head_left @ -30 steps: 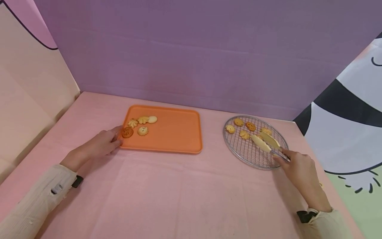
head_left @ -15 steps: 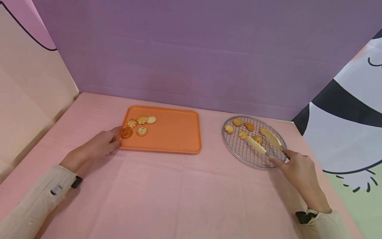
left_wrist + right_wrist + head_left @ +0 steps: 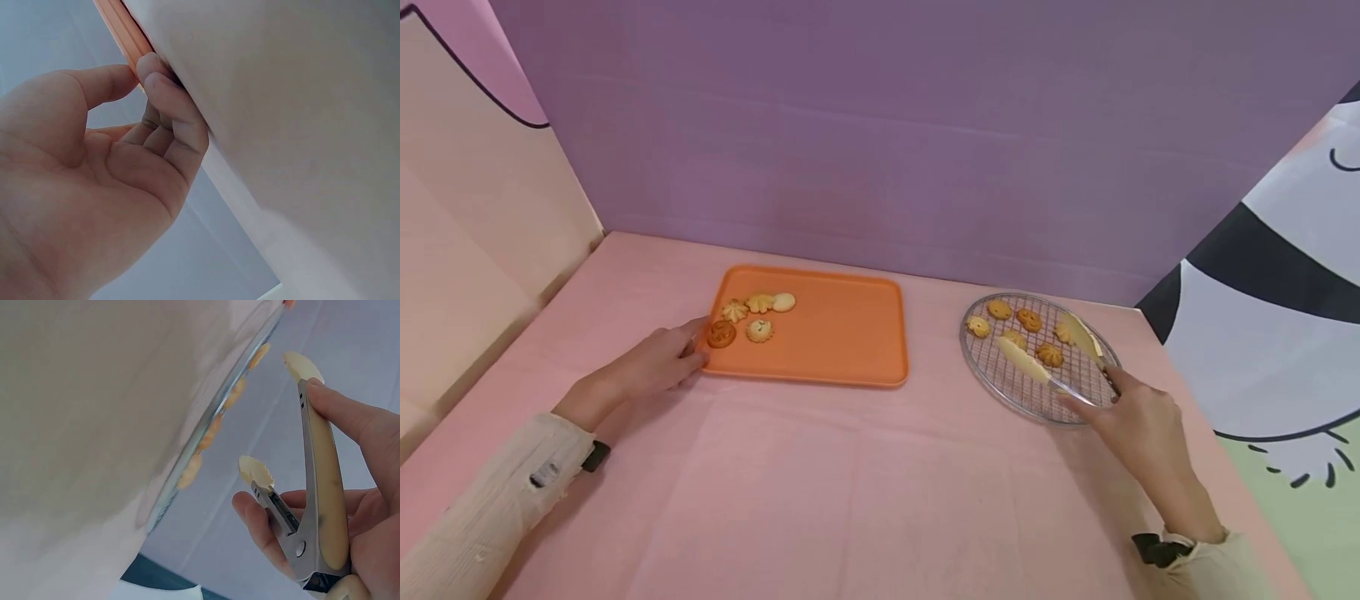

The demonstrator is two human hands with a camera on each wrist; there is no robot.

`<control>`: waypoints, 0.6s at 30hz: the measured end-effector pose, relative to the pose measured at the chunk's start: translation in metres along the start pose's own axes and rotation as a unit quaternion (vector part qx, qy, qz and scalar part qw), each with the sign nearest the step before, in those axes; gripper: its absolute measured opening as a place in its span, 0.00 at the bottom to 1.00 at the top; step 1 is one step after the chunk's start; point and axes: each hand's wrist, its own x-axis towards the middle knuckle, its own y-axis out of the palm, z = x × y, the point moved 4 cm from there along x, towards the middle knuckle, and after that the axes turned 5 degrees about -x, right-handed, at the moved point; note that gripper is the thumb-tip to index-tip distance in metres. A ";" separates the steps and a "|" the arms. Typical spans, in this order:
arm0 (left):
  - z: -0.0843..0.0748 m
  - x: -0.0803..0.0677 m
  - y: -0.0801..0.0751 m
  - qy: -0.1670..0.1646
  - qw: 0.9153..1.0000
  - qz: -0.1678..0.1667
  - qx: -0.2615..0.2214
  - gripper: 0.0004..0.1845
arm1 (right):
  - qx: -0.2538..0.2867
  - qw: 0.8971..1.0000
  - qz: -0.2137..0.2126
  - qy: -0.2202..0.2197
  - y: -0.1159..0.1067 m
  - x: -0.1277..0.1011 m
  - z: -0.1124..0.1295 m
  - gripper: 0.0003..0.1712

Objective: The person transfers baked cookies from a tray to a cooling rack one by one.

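My left hand (image 3: 658, 360) pinches the left edge of an orange tray (image 3: 842, 333) between thumb and fingers; the left wrist view shows the thumb against the tray rim (image 3: 127, 37). Several cookies lie at the tray's left end, among them a dark round one (image 3: 722, 334). My right hand (image 3: 1142, 429) holds tongs (image 3: 325, 481) with cream-coloured tips over a round wire rack (image 3: 1000, 379). The tongs' arms are spread, with nothing gripped. Between their tips, seen from above, a ridged cookie (image 3: 1050, 356) lies on the rack. One tip partly covers another cookie (image 3: 1014, 337).
More cookies sit on the rack's far half, such as a plain round one (image 3: 999, 309) and a pretzel-shaped one (image 3: 1029, 319). A pink-covered table (image 3: 850, 483) lies under everything. A purple wall (image 3: 880, 150) rises behind, with side panels at left and right.
The tongs' arms have spread apart, and their tips now stand either side of the ridged cookie, which has come into view. My right hand has shifted slightly left. My left hand stays at the tray.
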 end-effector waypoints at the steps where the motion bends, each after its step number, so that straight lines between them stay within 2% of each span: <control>1: 0.000 0.000 0.000 0.001 1.000 0.001 -0.001 0.34 | 0.003 1.000 -0.003 -0.005 -0.001 -0.001 0.003 0.59; 12: 0.001 0.003 0.001 0.012 1.000 0.002 0.004 0.34 | 0.018 0.996 -0.054 -0.069 -0.010 -0.009 0.038 0.53; 18: 0.001 0.001 0.000 0.014 1.000 -0.001 0.008 0.34 | 0.029 0.993 -0.061 -0.100 -0.011 -0.011 0.056 0.49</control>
